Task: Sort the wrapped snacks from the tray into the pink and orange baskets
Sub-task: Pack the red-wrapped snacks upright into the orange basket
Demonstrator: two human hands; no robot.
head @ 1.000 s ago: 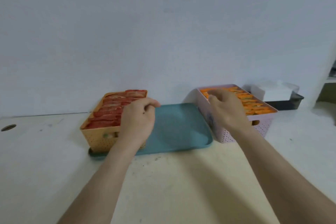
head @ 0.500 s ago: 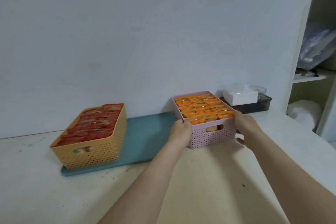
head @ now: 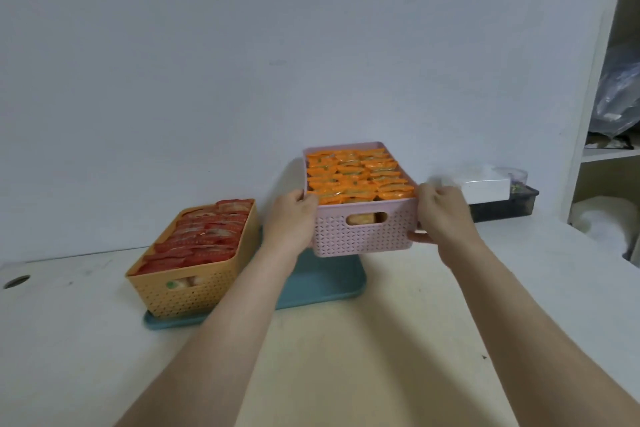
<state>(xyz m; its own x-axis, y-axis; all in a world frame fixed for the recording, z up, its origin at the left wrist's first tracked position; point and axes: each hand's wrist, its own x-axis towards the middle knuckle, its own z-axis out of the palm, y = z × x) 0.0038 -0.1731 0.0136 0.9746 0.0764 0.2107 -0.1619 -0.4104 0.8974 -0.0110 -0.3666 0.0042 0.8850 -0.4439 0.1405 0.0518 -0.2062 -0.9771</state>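
The pink basket, filled with several orange-wrapped snacks, is held above the right end of the teal tray. My left hand grips its left side and my right hand grips its right side, fingers curled round the walls. The orange basket, packed with several red-wrapped snacks, stands on the tray's left end. No loose snacks show on the bare tray surface.
A white box lies on a dark container against the wall to the right. A white shelf unit with bagged items stands at far right. A cable hole sits in the tabletop at far left.
My left hand left the orange basket and both hands took hold of the pink basket. The pink basket has risen off the table and shifted left over the tray.
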